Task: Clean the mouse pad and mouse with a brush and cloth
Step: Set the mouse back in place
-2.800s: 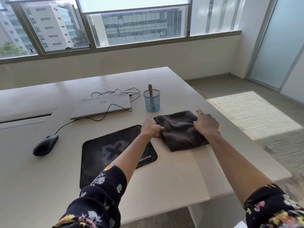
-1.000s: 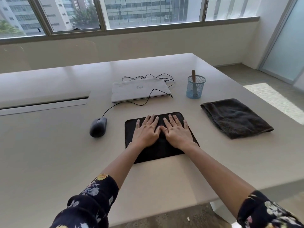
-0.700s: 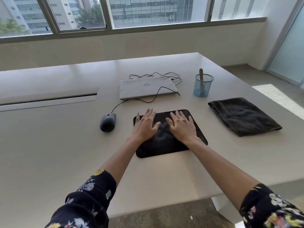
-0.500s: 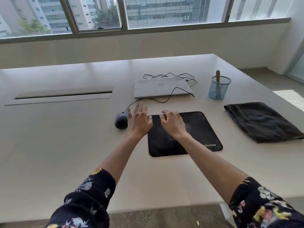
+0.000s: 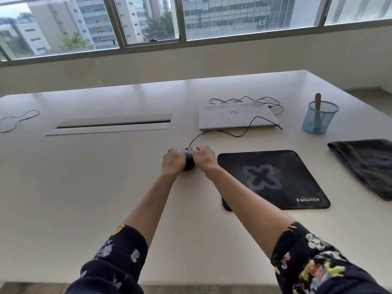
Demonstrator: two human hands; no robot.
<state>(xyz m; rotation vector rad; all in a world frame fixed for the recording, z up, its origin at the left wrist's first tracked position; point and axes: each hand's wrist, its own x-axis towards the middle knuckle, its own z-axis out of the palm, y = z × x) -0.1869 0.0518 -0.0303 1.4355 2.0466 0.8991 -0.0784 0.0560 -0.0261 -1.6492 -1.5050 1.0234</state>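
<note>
The mouse (image 5: 188, 159) is small, dark and rounded, sitting on the table (image 5: 84, 187) just left of the mouse pad (image 5: 273, 179), its cable running back toward the closed laptop (image 5: 236, 116). My left hand (image 5: 172, 161) and right hand (image 5: 204, 159) close on it from either side, fingers curled, arms stretched forward. The black pad lies flat and bare, the dark cloth (image 5: 367, 164) at the right edge, the brush (image 5: 317, 102) upright in a blue mesh cup (image 5: 319, 122). Wide open table spreads to my left.
</note>
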